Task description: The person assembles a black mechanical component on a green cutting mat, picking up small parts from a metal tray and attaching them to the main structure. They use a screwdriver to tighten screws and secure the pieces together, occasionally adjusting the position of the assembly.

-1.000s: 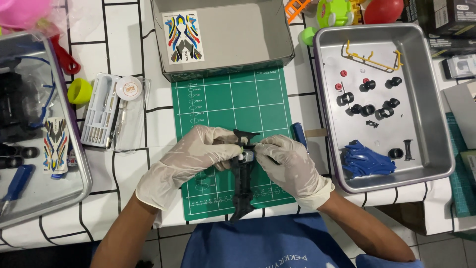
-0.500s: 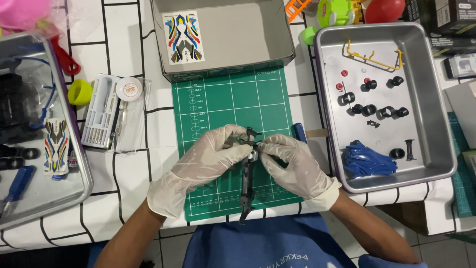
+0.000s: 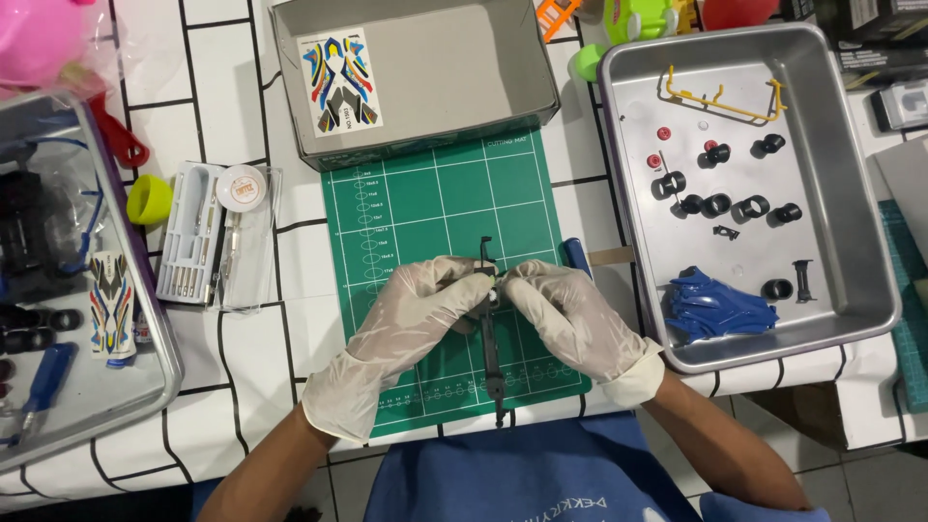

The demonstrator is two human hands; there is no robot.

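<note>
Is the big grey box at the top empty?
Nearly: the grey box lies open, holding only a colourful sticker sheet.

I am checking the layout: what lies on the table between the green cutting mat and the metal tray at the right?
In the head view, a blue-handled tool and a flat tan strip lie between the green cutting mat and the metal tray.

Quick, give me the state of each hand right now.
Left hand: closed, gripping the black chassis over the green mat.
Right hand: closed, pinching the same chassis near its top.
</note>
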